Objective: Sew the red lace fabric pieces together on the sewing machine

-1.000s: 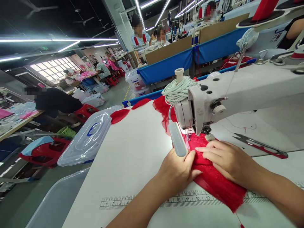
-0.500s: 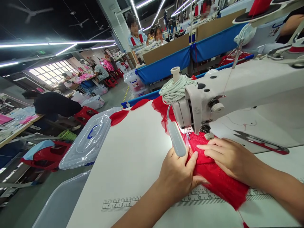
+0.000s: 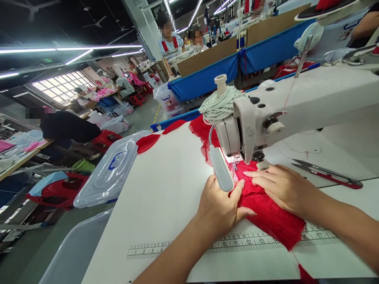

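The red cloth [image 3: 271,219] looks textured, the plastic lid [image 3: 102,177] glossy.

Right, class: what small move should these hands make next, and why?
Probably ease the red fabric slightly toward the presser foot, held flat: the left hand is at its edge, the right hand lies on it, and a length lies across the printed ruler, short of the foot.

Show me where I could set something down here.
Bare: the white tabletop between the clear lid and the left hand, beyond the printed ruler. Crowded: by the sewing machine, where that hand and the right hand touch red fabric near snips.
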A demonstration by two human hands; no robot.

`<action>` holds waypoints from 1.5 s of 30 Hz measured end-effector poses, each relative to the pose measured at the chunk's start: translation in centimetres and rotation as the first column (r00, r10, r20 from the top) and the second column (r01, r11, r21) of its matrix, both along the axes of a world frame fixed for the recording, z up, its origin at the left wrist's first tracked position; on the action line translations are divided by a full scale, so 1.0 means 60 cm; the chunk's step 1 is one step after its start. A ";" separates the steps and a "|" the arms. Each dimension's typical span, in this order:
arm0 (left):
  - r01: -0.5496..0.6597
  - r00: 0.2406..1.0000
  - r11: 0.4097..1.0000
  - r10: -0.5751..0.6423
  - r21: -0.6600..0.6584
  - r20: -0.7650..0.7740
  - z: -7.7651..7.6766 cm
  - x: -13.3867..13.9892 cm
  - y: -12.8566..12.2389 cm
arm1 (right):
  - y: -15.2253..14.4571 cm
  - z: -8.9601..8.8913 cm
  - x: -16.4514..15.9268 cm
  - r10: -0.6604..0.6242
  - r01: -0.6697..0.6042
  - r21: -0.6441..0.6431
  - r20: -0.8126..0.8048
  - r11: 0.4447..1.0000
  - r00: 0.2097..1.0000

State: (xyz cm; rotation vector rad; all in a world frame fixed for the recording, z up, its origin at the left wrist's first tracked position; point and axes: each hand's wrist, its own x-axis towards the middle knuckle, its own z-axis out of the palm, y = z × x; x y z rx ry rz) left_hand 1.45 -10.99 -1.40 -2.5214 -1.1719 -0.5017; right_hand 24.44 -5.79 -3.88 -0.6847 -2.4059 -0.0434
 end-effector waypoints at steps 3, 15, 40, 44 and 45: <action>-0.020 0.999 1.000 0.020 -0.020 -0.030 0.000 -0.002 0.002 | 0.003 0.000 0.000 0.003 -0.003 -0.002 -0.006 1.000 1.000; 0.155 0.988 0.986 -0.154 -0.067 0.007 0.006 0.001 0.014 | -0.002 0.000 0.004 0.069 -0.070 0.026 0.021 0.997 0.997; 0.019 1.000 1.000 -0.019 0.008 0.014 -0.001 0.004 0.003 | 0.006 0.010 0.003 0.035 -0.038 0.154 0.022 0.987 0.999; -0.007 1.000 1.000 0.007 0.011 0.007 -0.003 0.003 0.004 | 0.011 0.013 0.004 0.031 -0.038 0.156 0.046 0.987 0.998; -0.013 1.000 1.000 0.013 0.004 0.003 -0.004 0.003 0.004 | 0.012 0.013 0.004 0.029 -0.036 0.151 0.048 0.988 0.998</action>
